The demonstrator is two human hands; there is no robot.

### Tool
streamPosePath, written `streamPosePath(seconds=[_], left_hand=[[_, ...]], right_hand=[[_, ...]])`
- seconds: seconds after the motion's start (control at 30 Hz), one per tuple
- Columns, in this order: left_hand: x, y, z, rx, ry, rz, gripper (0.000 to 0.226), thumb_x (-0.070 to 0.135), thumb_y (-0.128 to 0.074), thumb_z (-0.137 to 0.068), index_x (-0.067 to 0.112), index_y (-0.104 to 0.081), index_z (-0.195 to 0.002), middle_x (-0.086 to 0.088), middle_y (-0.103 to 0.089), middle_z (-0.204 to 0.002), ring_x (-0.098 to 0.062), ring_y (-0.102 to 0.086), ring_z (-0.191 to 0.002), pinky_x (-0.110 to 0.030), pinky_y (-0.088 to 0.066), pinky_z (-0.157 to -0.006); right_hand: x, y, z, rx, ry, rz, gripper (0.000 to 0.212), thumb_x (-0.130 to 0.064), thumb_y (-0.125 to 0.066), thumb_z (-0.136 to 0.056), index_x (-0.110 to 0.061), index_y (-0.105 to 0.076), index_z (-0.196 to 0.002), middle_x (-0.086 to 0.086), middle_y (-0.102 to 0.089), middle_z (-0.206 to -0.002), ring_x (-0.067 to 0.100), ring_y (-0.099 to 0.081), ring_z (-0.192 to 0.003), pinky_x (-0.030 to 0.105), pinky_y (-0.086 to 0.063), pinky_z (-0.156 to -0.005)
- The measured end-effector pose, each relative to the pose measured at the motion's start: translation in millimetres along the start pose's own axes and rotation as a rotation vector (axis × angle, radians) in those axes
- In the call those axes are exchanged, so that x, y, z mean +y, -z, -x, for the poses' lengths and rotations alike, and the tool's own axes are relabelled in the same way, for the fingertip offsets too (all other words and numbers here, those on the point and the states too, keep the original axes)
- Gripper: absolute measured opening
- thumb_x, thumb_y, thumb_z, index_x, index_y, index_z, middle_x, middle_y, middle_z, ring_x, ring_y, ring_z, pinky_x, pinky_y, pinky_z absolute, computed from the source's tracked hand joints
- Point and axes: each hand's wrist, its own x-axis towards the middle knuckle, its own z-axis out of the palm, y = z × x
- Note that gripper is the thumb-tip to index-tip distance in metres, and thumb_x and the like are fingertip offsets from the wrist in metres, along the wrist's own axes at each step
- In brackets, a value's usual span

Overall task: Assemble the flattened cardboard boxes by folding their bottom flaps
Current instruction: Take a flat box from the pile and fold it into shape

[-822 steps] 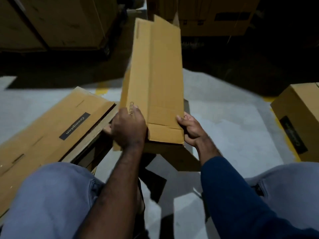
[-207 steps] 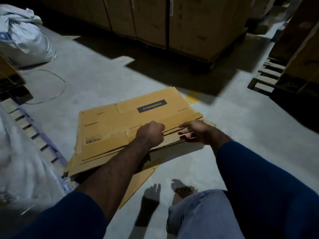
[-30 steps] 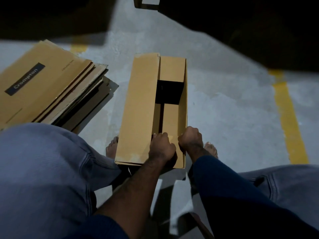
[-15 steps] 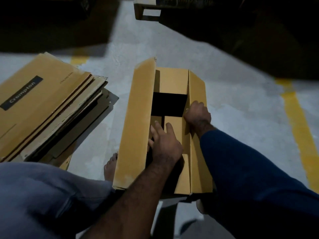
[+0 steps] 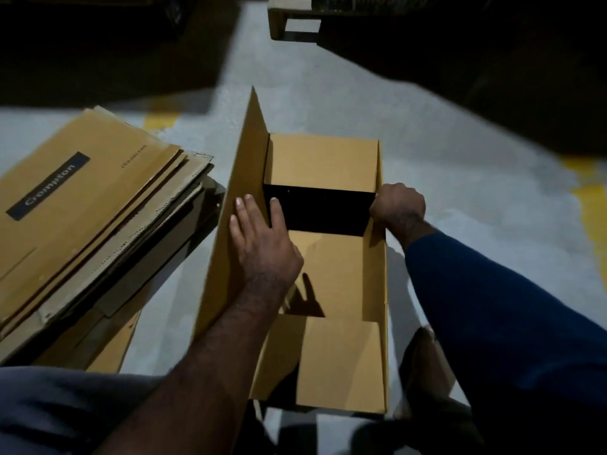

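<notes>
Since half a second before, the left hand (image 5: 262, 238) has been shifted out of the box interior onto the left long flap (image 5: 235, 224), and the right long flap (image 5: 381, 274), then splayed outward, has been raised to near upright. One opened cardboard box (image 5: 331, 270) is seen standing on the grey floor (image 5: 460, 192) at the centre, between the person's knees. Four bottom flaps are counted on it: two long ones and two short ones. The far short flap (image 5: 322, 162) and the near short flap (image 5: 338, 362) are folded inward, and a dark gap (image 5: 315, 211) is left between them. Two hands are engaged. The left hand is laid flat against the left long flap with fingers straight and the thumb passed over its edge. The right hand (image 5: 397, 205) is curled over the top edge of the right long flap, which is gripped. One stack of flattened boxes (image 5: 98, 231) is placed on the floor just to the left of the box; its layers cannot be counted exactly. One dark label (image 5: 47, 185) is shown on its top sheet. Two yellow floor markings are visible, one at the far left (image 5: 157, 121) and one at the right edge (image 5: 591, 208).
</notes>
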Motion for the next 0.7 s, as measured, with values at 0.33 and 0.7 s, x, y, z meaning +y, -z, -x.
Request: streamPosePath(seconds=[0.33, 0.7], left_hand=[[-7.8, -1.3, -61.3, 0.019, -0.050, -0.057, 0.088, 0.035, -0.065, -0.088, 0.016, -0.016, -0.159, -0.024, -0.006, -0.166, -0.038, 0.002, -0.155, -0.049, 0.006, -0.122], [-18.7, -12.2, -83.6, 0.123, -0.149, -0.115, 0.078, 0.035, -0.063, -0.089, 0.016, -0.026, -0.155, -0.027, -0.014, -0.164, -0.040, -0.002, -0.155, -0.051, 0.003, -0.123]], right_hand=[[3.5, -2.6, -23.5, 0.111, -0.007, 0.040, 0.039, -0.039, -0.037, -0.104, -0.009, -0.062, -0.102, 0.009, -0.060, -0.088, 0.028, -0.058, -0.074, 0.036, -0.043, -0.065], [-11.4, 3.3, -75.1, 0.051, 0.003, 0.049, 0.023, -0.018, -0.057, -0.091, -0.006, -0.069, -0.108, 0.015, -0.068, -0.104, 0.036, -0.068, -0.094, 0.033, -0.047, -0.067]])
